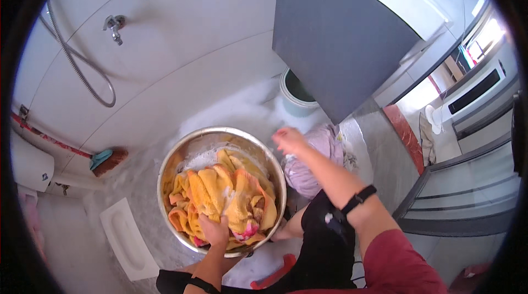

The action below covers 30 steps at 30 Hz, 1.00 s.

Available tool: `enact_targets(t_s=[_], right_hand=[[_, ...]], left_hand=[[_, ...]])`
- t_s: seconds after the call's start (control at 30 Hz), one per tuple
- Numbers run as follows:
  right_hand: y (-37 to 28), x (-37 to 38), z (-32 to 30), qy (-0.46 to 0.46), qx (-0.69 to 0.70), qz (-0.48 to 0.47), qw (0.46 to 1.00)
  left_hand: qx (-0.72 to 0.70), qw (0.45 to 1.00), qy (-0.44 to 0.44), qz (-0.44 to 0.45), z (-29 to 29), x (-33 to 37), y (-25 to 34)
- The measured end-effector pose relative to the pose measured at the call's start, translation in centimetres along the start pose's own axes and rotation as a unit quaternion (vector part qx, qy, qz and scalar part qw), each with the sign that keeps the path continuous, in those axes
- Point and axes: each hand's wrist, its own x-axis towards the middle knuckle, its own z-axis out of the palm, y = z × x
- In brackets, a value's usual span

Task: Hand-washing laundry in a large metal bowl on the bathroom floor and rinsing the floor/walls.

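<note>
A wide round metal basin [220, 131] stands on the floor in front of me, with soapy suds inside. Heaped in it is a thick yellow towel or blanket [206, 192] with orange edges and pink and red patches. My left hand [214, 231] is closed on a fold at the near side of the yellow cloth; part of its fingers is hidden in the folds. Raised by the basin's right rim, my right hand [289, 141] is slightly blurred, its fingers loosely apart and nothing visible in them. A pale purple cloth pile [308, 170] lies below that hand.
A pale green bucket [297, 104] stands under a grey cabinet [341, 35]. A white squat toilet pan [129, 239] and a brush broom [110, 161] are to the left. A tap [114, 27] and shower hose [82, 57] are on the wall. Suds cover some floor.
</note>
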Motion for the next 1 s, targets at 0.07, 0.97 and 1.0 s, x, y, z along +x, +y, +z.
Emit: enact_targets(t_s=[0.07,0.97,1.0], right_hand=[[2.1,5.5,-4.0,0.043,0.164,0.138,0.976],[-1.7,11.9,5.8,0.232,0.652,0.221,0.687],[-2.9,11.3,5.9,0.202,0.652,0.231,0.693]], left_hand=[[0.003,1.000,0.012,0.006,2.3,0.8,-0.1],[-0.069,0.991,-0.106,-0.038,8.4,9.6,-4.6],[-0.037,0.993,-0.108,0.023,7.8,8.4,-5.0]])
